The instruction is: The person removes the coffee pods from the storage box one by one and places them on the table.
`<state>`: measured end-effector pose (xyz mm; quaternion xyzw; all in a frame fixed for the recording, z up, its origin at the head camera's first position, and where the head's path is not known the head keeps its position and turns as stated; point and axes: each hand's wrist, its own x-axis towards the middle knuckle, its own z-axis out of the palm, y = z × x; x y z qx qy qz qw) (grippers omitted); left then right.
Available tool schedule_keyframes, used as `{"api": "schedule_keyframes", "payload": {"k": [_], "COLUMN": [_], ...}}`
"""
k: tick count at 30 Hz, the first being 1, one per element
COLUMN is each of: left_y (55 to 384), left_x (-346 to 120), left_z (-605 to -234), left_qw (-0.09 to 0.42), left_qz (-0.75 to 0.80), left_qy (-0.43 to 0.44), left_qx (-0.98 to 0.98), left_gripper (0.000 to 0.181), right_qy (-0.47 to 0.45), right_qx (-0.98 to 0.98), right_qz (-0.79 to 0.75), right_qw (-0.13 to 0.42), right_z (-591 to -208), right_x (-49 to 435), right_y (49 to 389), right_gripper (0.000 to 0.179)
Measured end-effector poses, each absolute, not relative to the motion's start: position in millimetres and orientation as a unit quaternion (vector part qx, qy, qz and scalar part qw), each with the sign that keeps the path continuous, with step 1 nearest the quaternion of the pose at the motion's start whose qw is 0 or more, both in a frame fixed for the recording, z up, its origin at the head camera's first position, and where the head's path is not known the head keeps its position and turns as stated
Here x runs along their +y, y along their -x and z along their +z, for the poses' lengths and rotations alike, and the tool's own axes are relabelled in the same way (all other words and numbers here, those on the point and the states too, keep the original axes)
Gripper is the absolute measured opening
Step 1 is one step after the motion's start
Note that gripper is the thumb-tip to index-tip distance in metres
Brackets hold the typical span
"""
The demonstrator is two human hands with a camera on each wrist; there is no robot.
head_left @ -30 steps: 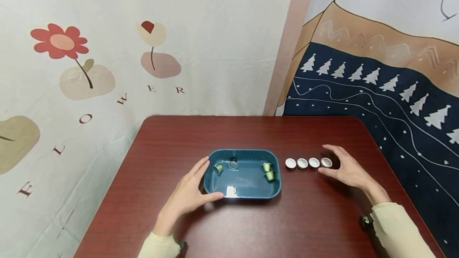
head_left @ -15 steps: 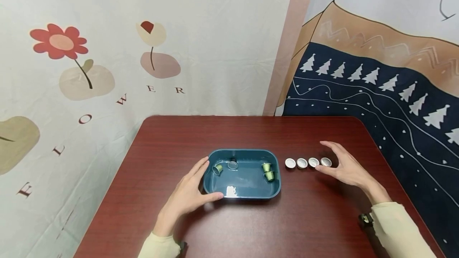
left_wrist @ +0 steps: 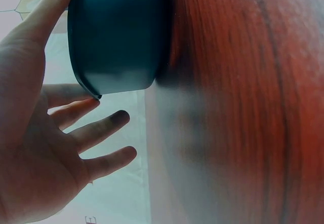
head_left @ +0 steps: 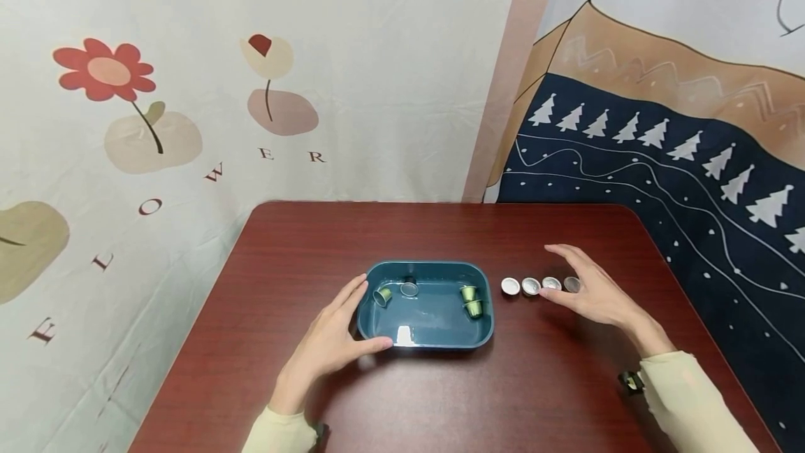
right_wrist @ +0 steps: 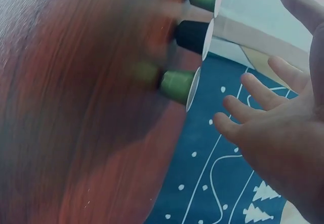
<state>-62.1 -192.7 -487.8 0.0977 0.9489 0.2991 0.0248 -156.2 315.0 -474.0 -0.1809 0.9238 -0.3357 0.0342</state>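
My left hand (head_left: 323, 341) touches the left end of a blue rectangular tray (head_left: 428, 324), thumb at the front rim and fingers along the left side. In the left wrist view its fingers are spread against the tray wall (left_wrist: 121, 41). To the tray's right, several coffee capsules (head_left: 510, 286) stand in a row, pale lids up. Over the right part of that row hovers my right hand (head_left: 600, 297), thumb and fingers apart, holding nothing and partly covering the rightmost capsule (head_left: 571, 284). The right wrist view shows green capsules (right_wrist: 179, 85) and a black capsule (right_wrist: 193, 36) beside the hand.
Inside the tray, a green capsule (head_left: 382, 296) and a dark capsule (head_left: 409, 288) lie at the left. Two green capsules (head_left: 474, 309) lie near its right wall. The reddish-brown table (head_left: 302, 243) ends at printed cloths (head_left: 390, 89) behind and at the right.
My right hand has moved left along the capsule row, from the rightmost capsule toward the middle ones. The left hand, the tray and the capsules stay in place.
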Motion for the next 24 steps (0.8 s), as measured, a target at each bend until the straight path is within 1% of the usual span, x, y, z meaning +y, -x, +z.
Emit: {"api": "schedule_keyframes", "payload": {"k": [13, 24], "left_y": [62.2, 62.6], "left_x": [-192.0, -191.4], "left_z": [-488.5, -486.2], "left_qw": [0.028, 0.031], "left_qz": [0.304, 0.31], "left_qy": [-0.097, -0.098], "left_qx": [0.947, 0.945], "left_gripper": [0.125, 0.125], "right_qy": [0.201, 0.192], "right_qx": [0.919, 0.919], "right_qz": [-0.337, -0.341], "right_qw": [0.034, 0.056], "right_z": [-478.0, -472.2], "right_x": [300.7, 291.1], "right_y": [159.6, 162.7], "right_gripper": [0.082, 0.082]}}
